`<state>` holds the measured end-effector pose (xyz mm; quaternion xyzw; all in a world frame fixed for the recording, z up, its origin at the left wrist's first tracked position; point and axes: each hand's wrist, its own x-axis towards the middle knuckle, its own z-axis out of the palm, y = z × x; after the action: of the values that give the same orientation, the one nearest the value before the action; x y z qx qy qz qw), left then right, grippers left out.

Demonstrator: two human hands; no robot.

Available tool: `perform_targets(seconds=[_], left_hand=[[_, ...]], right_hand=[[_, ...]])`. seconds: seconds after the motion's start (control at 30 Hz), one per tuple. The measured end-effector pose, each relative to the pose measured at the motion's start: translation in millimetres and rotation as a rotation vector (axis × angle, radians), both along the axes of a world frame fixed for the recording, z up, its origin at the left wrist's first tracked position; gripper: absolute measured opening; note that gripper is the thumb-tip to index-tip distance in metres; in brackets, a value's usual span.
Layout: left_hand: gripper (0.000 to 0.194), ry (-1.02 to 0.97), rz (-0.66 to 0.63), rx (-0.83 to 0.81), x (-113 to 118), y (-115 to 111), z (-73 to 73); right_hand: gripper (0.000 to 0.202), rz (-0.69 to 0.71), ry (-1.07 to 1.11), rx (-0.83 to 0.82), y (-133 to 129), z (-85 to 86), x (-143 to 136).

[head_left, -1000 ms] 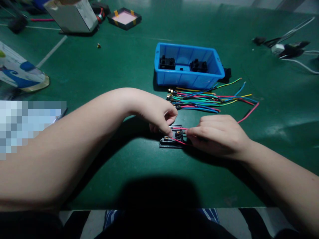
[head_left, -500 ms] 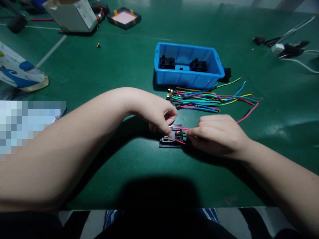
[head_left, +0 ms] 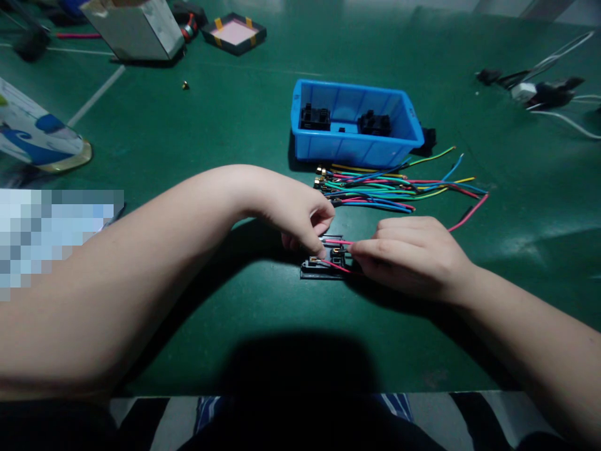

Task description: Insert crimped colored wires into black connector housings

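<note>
Black plastic makes up the small, flat part (head_left: 323,272), which lies on the green surface (head_left: 263,313) in front of the person, between the two hands. The work in hand looks like fitting wires into this part, with tiny metal ends sitting in its slots. The left hand (head_left: 298,210) bends over it from above, with the thumb tip down on it or very close. Its grip is narrow, with the fingers curled, but I cannot tell if it pinches anything. The right hand (head_left: 413,257) comes in from the other side. Its grip looks closed on a thin dark wire (head_left: 345,250), right by the part's edge.

I think the next move calls for a soft, steady push with the fingertips, so the wire end sits flat and the others do not pop up. Pulling hard on a wire could tug its end loose.

The part has low walls and little raised bits. One shiny metal end (head_left: 313,259) sits near its left side, and a second metal end (head_left: 337,251) sits nearer the right hand. A lower red wire (head_left: 335,266) runs from the first end toward the right hand. An upper red wire (head_left: 339,242) crosses near the far edge. Fingers hide some of the part.
</note>
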<state>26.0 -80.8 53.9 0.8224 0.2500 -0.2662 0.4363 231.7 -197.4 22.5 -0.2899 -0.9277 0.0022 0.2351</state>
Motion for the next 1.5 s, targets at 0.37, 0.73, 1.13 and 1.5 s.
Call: perform_targets(seconds=[0.37,0.73,1.13,1.5], left_hand=[[0.039,0.025,0.019,0.009,2.6,-3.1,3.1],[0.038,0.017,0.012,0.010,1.8,-2.3,2.5],[0.042,0.046,0.005,0.024,4.4,-3.9,5.8],[0.042,0.046,0.012,0.010,4.4,-4.2,5.5]], right_hand=[[0.006,-0.009,-0.017,0.019,0.8,-4.2,-1.4],[0.011,-0.005,-0.001,0.039,2.1,-5.0,-2.8],[0.008,-0.032,0.004,-0.011,0.8,-4.6,-4.7],[0.009,-0.022,-0.007,0.010,1.7,-4.3,-4.2]])
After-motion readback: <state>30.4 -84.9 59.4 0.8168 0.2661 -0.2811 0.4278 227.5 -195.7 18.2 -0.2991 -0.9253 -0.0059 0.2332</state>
